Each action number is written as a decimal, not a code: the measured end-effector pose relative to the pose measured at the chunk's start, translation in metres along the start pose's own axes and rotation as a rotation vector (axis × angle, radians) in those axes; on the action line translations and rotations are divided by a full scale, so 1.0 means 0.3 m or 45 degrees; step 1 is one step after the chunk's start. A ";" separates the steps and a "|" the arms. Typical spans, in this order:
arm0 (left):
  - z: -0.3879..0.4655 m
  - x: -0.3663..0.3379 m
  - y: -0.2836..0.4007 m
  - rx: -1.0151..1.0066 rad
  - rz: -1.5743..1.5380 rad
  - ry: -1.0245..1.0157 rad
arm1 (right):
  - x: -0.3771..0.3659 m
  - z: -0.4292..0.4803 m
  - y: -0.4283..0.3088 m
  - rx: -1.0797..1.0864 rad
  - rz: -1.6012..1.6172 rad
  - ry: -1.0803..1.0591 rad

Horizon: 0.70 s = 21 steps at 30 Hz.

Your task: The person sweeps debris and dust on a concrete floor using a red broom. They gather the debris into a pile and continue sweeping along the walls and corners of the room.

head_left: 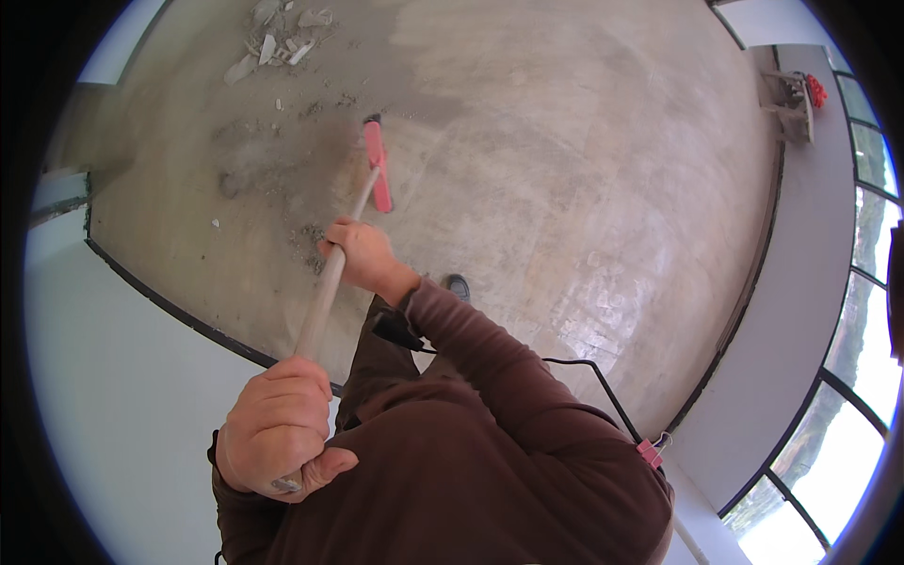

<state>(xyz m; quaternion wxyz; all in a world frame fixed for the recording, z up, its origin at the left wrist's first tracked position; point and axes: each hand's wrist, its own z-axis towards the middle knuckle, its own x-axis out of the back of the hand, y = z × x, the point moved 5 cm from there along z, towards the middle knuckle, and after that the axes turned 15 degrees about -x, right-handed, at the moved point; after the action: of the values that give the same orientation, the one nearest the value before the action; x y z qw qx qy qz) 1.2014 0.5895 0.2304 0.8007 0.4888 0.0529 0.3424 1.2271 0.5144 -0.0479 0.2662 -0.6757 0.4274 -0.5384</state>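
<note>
A push broom with a pink head [378, 166] and a pale handle [325, 300] slants across the floor in front of me. My left hand [279, 424] is wrapped around the top end of the handle, close to my body. Farther down the shaft, my right hand [364, 256] grips it with the arm reaching across my front. The bristles are mostly hidden under the head. Left of the head lies loose grey dust and grit [272, 166], with a blurred haze over it.
A pile of broken rubble pieces [279, 46] lies at the far left on the concrete floor [537, 169]. A white wall [141, 339] with a dark base strip borders the left. On the right, a worn stand [791, 106] bearing a red item is near the windowed wall. My shoe [458, 287] shows below.
</note>
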 end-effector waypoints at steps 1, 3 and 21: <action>0.006 -0.013 -0.005 -0.027 -0.089 -0.004 | 0.061 -0.047 0.061 -0.084 -0.080 0.057; 0.011 -0.069 -0.088 0.048 -0.220 0.022 | 0.205 -0.153 0.228 -0.221 -0.168 0.157; 0.156 -0.082 -0.330 0.327 0.126 0.221 | 0.156 0.195 0.407 -0.291 0.208 0.450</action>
<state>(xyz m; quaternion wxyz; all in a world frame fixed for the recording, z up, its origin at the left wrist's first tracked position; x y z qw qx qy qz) 1.2516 0.5114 0.1676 0.7063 0.5576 0.1411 0.4128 1.2500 0.4080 -0.1409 0.1515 -0.5598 0.5790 -0.5731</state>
